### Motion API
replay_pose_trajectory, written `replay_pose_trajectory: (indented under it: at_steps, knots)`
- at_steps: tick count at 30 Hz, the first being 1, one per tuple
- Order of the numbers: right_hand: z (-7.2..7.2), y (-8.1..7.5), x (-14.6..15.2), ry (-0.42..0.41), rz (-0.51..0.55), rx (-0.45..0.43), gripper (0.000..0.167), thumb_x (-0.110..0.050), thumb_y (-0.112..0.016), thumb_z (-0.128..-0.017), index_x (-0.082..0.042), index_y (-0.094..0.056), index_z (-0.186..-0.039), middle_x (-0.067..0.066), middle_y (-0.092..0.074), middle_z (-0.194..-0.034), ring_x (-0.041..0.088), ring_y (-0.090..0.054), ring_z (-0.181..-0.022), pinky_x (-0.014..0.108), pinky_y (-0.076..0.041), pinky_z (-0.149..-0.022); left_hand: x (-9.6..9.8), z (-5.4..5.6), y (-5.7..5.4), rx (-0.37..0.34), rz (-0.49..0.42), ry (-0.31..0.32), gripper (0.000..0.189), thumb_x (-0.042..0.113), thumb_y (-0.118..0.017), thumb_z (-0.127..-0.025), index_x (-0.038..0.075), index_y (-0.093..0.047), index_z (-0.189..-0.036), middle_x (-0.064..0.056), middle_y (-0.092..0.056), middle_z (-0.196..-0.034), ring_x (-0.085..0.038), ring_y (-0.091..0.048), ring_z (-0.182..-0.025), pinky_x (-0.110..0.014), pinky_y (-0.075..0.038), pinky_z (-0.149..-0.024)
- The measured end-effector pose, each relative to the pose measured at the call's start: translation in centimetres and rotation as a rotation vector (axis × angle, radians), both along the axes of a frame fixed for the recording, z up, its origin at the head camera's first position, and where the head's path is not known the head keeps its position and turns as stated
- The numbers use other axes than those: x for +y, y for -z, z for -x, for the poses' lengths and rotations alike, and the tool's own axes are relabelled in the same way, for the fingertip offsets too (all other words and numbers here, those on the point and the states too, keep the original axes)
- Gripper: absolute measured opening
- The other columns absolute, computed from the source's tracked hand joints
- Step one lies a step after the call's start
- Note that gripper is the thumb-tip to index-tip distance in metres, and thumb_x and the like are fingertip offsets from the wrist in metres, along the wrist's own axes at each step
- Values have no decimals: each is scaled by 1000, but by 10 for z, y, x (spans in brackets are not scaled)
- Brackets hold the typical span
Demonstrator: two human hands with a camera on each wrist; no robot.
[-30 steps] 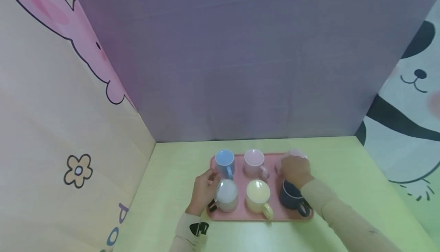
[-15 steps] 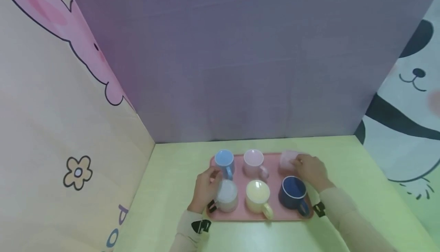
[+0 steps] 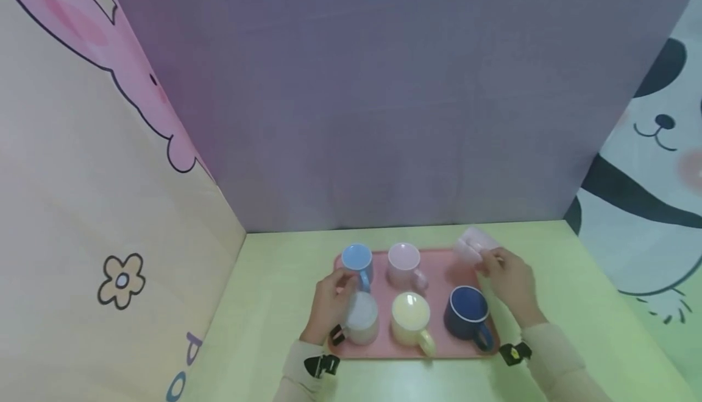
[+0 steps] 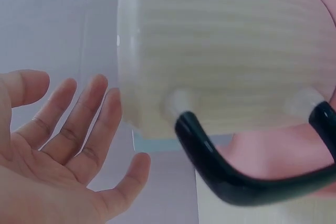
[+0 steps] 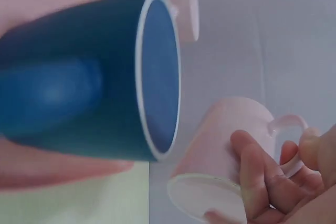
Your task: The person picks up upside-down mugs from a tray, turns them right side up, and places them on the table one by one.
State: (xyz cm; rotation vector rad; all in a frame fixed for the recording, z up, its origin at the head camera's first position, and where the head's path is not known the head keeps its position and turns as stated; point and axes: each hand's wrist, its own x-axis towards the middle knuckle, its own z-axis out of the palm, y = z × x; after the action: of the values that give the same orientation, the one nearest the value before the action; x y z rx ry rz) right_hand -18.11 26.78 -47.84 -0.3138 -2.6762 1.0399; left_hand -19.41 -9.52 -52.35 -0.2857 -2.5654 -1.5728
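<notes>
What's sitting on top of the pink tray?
A light blue mug, a pink mug, a white mug, a yellow mug and a navy mug. The right hand holds another pink mug, raised. Beneath the standing mugs, the tray is hidden.

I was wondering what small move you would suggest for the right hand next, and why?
I would probably have the right hand turn the pink mug it holds upright before anything else: it is tilted, gripped at the handle, and raised near the back right corner of the tray, with the dark blue mug standing in front.
</notes>
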Motion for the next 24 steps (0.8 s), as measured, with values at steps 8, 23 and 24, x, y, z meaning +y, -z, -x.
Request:
replay_pose_trajectory:
  at_steps: [8,23,24]
  knots:
    - [-8,-7,-10,82,169,26,37,-37,-49,-108,-6,-69,-113,17,-78,-105,11,-74,-81,24,-47,-63,7,0,-3,-33,-80,32,20,24,-64,-102,10,-72,-112,-8,-76,-114,-29,-71,-109,-60,-51,-103]
    - [-27,-22,-44,6,348,221,24,-25,-62,-103,-5,-74,-102,2,-79,-93,0,-66,-77,16,-56,-71,24,3,-16,-22,-166,48,17,20,-65,-101,7,-73,-107,-12,-77,-108,-26,-72,-106,-41,-60,-94]
    - [-28,-22,-46,-5,364,222,24,-25,-63,-103,-4,-73,-102,2,-79,-93,-1,-66,-78,16,-57,-71,26,4,-17,-33,-184,51,17,20,-65,-101,7,-73,-107,-11,-77,-106,-24,-72,-103,-38,-60,-91]
